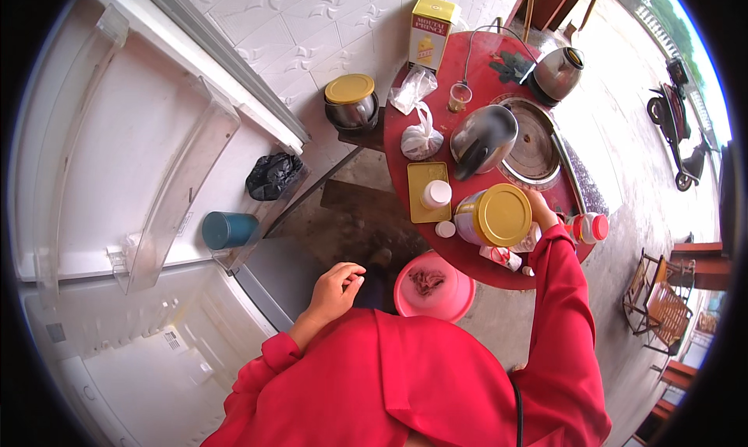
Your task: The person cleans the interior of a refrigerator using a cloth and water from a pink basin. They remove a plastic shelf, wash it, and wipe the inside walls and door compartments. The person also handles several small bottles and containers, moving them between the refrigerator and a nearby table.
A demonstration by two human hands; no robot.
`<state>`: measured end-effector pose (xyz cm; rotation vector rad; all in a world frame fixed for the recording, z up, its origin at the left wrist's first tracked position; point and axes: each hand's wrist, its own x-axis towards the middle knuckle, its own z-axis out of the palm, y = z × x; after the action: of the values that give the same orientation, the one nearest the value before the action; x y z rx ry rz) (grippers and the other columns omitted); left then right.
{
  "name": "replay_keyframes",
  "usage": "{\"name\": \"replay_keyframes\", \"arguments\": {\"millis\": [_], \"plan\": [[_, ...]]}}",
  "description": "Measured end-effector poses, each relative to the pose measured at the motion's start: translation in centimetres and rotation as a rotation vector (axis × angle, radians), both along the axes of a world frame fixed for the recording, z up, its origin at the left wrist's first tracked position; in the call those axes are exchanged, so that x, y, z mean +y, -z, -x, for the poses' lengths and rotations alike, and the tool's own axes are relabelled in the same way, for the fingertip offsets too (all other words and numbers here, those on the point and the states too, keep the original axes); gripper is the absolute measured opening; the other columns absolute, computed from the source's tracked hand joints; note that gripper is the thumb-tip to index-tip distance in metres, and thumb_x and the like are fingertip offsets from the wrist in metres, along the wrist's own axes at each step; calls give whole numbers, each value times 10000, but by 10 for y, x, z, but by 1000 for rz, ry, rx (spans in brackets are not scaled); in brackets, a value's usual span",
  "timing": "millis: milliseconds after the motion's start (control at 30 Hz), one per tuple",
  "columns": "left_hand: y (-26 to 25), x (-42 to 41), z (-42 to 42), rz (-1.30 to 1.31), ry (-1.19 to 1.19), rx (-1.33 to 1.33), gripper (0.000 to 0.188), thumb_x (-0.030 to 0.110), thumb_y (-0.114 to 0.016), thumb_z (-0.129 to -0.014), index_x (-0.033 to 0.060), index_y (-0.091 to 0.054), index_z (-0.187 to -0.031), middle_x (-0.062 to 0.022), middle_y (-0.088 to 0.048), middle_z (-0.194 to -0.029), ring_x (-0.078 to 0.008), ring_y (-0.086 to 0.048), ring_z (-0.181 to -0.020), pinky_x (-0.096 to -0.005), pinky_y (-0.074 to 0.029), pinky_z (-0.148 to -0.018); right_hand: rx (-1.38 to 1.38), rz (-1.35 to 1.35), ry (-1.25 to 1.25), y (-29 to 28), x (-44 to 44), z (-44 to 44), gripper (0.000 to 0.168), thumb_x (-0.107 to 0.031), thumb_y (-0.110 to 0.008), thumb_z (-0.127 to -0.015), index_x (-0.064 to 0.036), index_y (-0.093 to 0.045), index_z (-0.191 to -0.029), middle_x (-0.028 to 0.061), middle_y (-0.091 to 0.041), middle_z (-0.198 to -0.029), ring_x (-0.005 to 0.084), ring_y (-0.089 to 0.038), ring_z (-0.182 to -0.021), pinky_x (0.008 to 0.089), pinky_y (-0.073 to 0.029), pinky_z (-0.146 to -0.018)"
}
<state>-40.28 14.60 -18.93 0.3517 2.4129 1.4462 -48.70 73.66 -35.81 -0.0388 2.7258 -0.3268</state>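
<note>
My right hand reaches over a round red table, beside a large can with a yellow lid. Its fingers are partly hidden behind the can, so whether they grip anything is unclear. Near that wrist are a clear plastic jar with a red lid and a small white packet with red parts. Low in front of my body, my left hand has loosely curled fingers, with nothing visible in it. A pink basin with a crumpled dark cloth stands on the floor to its right.
At left, an open refrigerator door holds a teal canister and a black plastic bag. The table carries a steel kettle, another kettle, a round metal tray, a tied plastic bag and a white bottle.
</note>
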Motion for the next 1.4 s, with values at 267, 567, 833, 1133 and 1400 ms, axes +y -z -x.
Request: {"name": "replay_keyframes", "arguments": {"millis": [267, 567, 833, 1133, 1400], "plan": [[-2, 2, 13, 8, -4, 17, 134, 61, -628, -890, 15, -653, -1014, -107, -666, -967, -209, -679, -796, -294, -549, -698, -156, 38, -66, -24, -18, -6, 349, -273, -663, -817, -55, -633, -1088, 197, -668, -1041, 383, -647, -976, 445, -532, -814], [-7, 8, 11, 28, 35, 30, 136, 94, -630, -895, 28, -680, -1002, -104, -676, -959, -210, -676, -778, -301, -547, -704, -84, 82, -141, -34, -13, -14, 448, -228, -653, -832, -100, -555, -1250, 159, -629, -1196, 365, -620, -1064, 453, -509, -875], [-61, -12, 37, 33, -41, 268, 194, 152, -668, -892, 38, -659, -1049, -85, -671, -961, -191, -667, -810, -301, -538, -719, 323, -37, 230, -127, -66, -17, 229, -200, -676, -797, -102, -614, -994, 146, -662, -876, 379, -642, -879, 472, -499, -717], [-234, -78, 103, 64, -352, 1134, 102, 76, -704, -850, 57, -682, -948, -59, -688, -862, -134, -631, -717, -238, -483, -613, 712, 324, 377, -203, -106, -69, 95, -80, -648, -806, 1, -597, -798, 123, -617, -670, 241, -612, -619, 370, -477, -615], [-418, -148, 198, 546, -391, 1014, 184, 194, -753, -789, 37, -708, -873, -37, -669, -735, -132, -595, -635, -279, -483, -586, 696, 738, 527, -191, -126, -142, 45, -29, -612, -873, 16, -604, -875, 47, -626, -741, 127, -604, -605, 270, -492, -523]]}}
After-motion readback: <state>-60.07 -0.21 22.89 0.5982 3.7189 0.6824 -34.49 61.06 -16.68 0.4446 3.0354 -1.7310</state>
